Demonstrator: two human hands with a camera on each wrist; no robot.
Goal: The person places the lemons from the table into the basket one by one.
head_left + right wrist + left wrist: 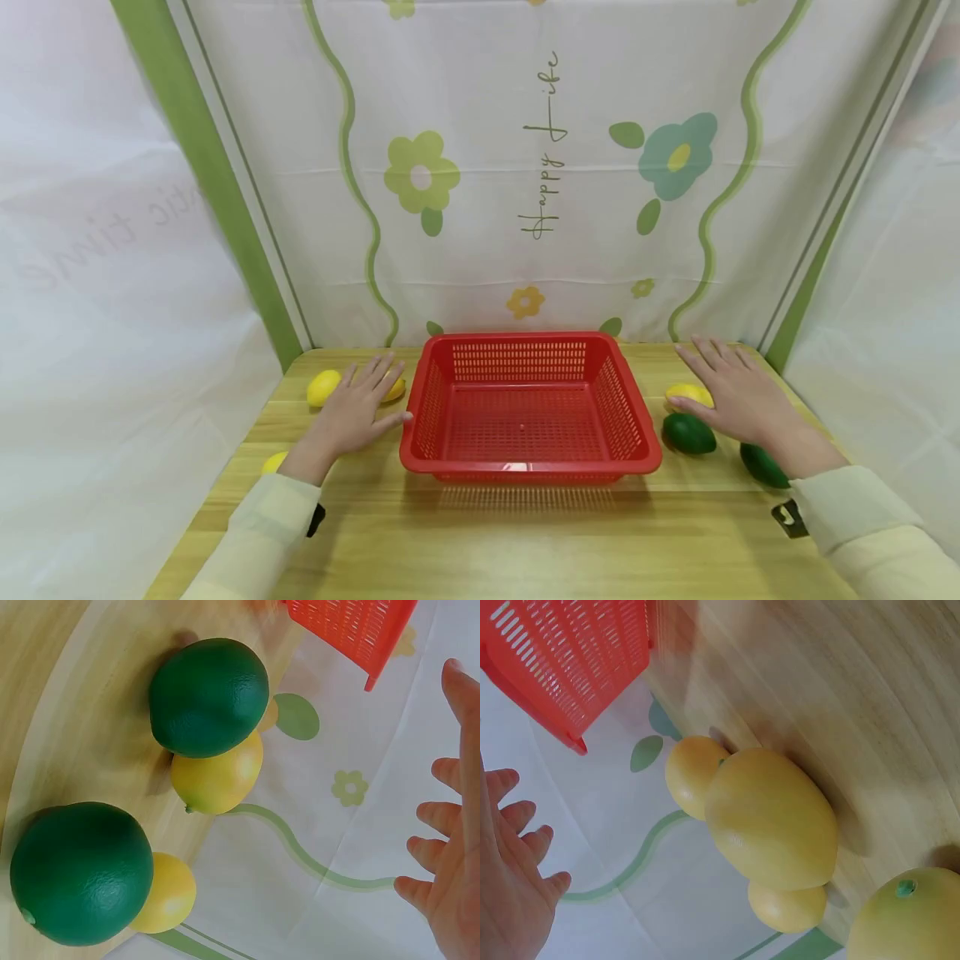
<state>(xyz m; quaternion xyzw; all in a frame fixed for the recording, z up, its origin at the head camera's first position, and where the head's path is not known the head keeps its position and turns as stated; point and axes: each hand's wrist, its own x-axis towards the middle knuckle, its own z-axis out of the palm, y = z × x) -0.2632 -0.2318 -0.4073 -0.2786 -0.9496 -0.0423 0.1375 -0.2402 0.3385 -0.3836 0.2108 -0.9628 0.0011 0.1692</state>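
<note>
Grip of left hand (351, 417) and right hand (737, 402) is spread wide, holding nothing

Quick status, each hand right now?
Left hand: open, holding nothing.
Right hand: open, holding nothing.

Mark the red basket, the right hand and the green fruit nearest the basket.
Red basket (525, 421): head view, on its floor.
Right hand (733, 398): head view, on its back.
Green fruit (209, 697): right wrist view, on its side.
</note>
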